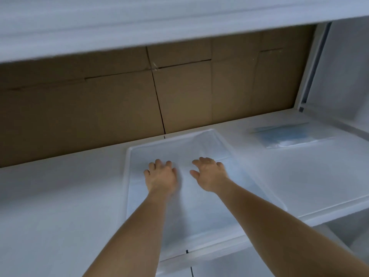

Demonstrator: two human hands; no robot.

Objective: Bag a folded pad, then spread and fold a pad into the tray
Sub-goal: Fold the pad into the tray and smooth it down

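Head view, items as they lie around my two hands.

1. Left hand point(160, 176): I am laying it palm down on the white pad point(199, 196) inside the tray. The fingers are spread and slightly bent at the tips, gripping nothing; they are pressing the sheet flat, in my judgement to smooth it against the tray floor.

2. Right hand point(208, 174): I am holding it just beside the left, also palm down on the same pad, fingers apart and loosely arched, clamped on nothing. Motion blur keeps me from telling how firmly the fingertips are bearing down.

3. Pad: it is lying under both palms and running back toward my body, covering most of the tray floor. Beyond my fingertips a faint edge or crease seems to be crossing it; I cannot tell which.

4. Tray point(127, 156): a shallow white tray, its raised rim showing to the outside of my left hand and beyond both sets of fingertips. It is sitting on the white worktop point(60, 196), so the pad is being worked in place.

5. Clear bag with a blue folded pad inside point(287, 135): it is resting well beyond and to the outside of my right hand, apart from the tray, which suggests the bagging step is done.

6. Cardboard panels point(119, 100): standing as a back wall far beyond my fingertips.
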